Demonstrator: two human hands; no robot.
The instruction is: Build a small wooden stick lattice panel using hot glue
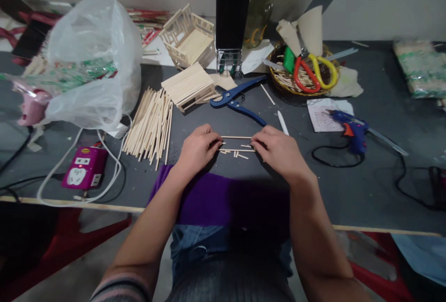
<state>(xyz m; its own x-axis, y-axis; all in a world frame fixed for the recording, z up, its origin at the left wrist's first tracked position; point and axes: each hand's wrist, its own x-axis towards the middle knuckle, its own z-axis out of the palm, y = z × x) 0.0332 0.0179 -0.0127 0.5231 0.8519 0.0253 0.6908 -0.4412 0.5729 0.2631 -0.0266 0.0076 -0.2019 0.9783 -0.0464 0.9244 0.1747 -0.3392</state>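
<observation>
My left hand [200,147] is closed, thumb and fingers pinching the left ends of two thin wooden sticks. My right hand [279,152] pinches their right ends in the same way. The upper stick [237,137] and the lower stick [232,150] run parallel, a small gap apart, low over the dark tabletop. Short cut stick pieces [240,155] lie around the lower one. My fingertips hide the sticks' ends, so I cannot tell whether they are joined. Beyond my hands lies a blue-handled cutter [232,97], with a white pen [283,123] close to my right hand.
A pile of sticks [149,128], a small stick-built table [188,83] and a miniature bench [191,37] stand left of centre. A plastic bag [121,55] and purple power socket [84,167] are further left. Rightward are a basket [278,81] with scissors and a blue glue gun [355,134].
</observation>
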